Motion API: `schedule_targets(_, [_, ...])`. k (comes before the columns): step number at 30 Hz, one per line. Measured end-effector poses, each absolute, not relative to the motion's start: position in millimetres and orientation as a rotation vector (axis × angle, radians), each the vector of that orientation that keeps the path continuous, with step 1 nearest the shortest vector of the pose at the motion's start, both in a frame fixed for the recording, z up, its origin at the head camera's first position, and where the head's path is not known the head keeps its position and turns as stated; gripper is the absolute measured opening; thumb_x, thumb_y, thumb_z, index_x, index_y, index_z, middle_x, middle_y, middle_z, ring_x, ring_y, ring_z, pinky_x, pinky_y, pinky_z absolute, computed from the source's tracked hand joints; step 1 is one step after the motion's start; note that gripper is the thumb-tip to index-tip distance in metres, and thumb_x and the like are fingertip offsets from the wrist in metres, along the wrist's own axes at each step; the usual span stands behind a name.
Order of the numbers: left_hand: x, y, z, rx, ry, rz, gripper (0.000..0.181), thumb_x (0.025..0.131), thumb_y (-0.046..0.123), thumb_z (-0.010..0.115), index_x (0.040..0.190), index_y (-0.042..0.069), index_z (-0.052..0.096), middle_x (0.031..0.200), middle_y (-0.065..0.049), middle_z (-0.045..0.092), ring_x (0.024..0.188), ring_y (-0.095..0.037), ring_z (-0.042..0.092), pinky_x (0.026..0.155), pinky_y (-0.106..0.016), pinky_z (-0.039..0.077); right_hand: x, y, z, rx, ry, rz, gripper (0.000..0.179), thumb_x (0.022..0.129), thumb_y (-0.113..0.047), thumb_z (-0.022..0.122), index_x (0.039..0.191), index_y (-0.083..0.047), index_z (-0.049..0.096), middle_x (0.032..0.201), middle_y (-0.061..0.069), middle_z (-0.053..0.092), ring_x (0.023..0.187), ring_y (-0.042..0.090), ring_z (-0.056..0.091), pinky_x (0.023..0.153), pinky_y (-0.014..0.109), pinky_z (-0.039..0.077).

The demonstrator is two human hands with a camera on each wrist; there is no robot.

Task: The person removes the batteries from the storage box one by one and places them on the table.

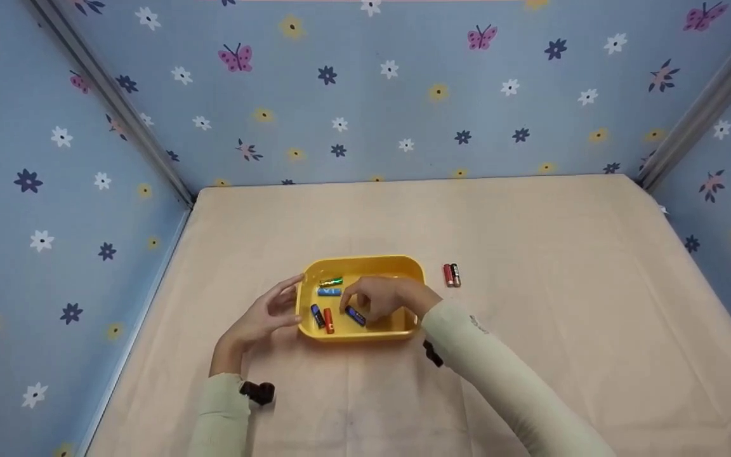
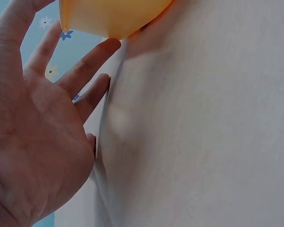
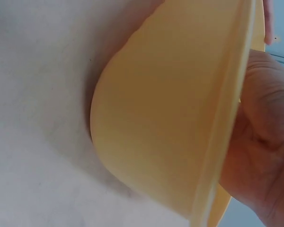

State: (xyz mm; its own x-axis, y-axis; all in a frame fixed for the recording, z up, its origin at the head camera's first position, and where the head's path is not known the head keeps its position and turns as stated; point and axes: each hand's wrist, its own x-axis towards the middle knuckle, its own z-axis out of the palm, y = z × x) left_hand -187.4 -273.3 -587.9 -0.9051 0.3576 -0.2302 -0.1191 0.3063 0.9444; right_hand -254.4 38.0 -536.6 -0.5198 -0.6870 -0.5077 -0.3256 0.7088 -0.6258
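A yellow tray (image 1: 359, 338) stands on the cloth-covered table. My left hand (image 1: 261, 320) rests at its left end, fingers spread and fairly straight, fingertips against the wall; the left wrist view shows the palm bare. Reaching over the right end into the tray, my right hand (image 1: 378, 297) pinches a dark blue battery (image 1: 355, 316) between curled index finger and thumb, low over the bottom. Left of it lie a green battery (image 1: 331, 282), a light blue battery (image 1: 329, 292), another dark blue battery (image 1: 318, 316) and a red battery (image 1: 329, 320). In the right wrist view the tray wall (image 3: 165, 104) hides the fingertips.
Right of the tray, a red battery (image 1: 448, 275) and a black battery (image 1: 455, 275) lie side by side on the beige cloth (image 1: 562, 304). Blue patterned panels (image 1: 391, 101) enclose the table at the back and both sides.
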Motion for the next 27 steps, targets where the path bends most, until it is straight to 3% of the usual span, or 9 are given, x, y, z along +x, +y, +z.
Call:
schedule_targets(2, [-188.2,-273.3,-587.6,0.219,2.178,1.632,0.091,0.103,0.013,0.083,0.179,0.02,0.034,0.183,-0.023,0.037,0.173,-0.047,0.033,0.142,-0.07,0.022,-253.4,36.5,-535.5,-0.77,2.129,-0.596,0.054,0.099,0.001,0.082,0.146,-0.025,0.075,0.125,0.008,0.07,0.114,0.024,0.059,0.121,0.046,0.058])
schedule_targets(10, [-188.7,-272.8,-587.8,0.207,2.177,1.631,0.091,0.103,0.015,0.083,0.179,0.022,0.033,0.184,-0.021,0.038,0.173,-0.046,0.034,0.142,-0.071,0.022,-253.3,34.9,-534.4,-0.744,2.143,-0.595,0.057,0.097,0.008,0.076,0.146,-0.021,0.073,0.114,0.005,0.065,0.11,0.023,0.06,0.111,0.039,0.059])
schedule_targets(19, [-189.6,-273.6,-587.1,0.265,2.193,1.635,0.091,0.103,0.012,0.082,0.179,0.018,0.032,0.184,-0.021,0.037,0.172,-0.048,0.034,0.141,-0.072,0.02,-254.4,36.6,-537.5,-0.74,2.162,-0.619,0.053,0.099,0.006,0.076,0.144,-0.021,0.074,0.126,0.008,0.07,0.114,0.025,0.061,0.12,0.046,0.058])
schedule_targets(27, [-186.5,-273.8,-587.5,0.198,2.197,1.616,0.09,0.103,0.017,0.083,0.178,0.023,0.034,0.184,-0.019,0.038,0.173,-0.045,0.034,0.141,-0.076,0.016,-259.9,40.8,-531.9,-0.782,2.138,-0.643,0.055,0.097,0.004,0.077,0.149,-0.015,0.071,0.133,0.015,0.073,0.113,0.024,0.063,0.119,0.048,0.059])
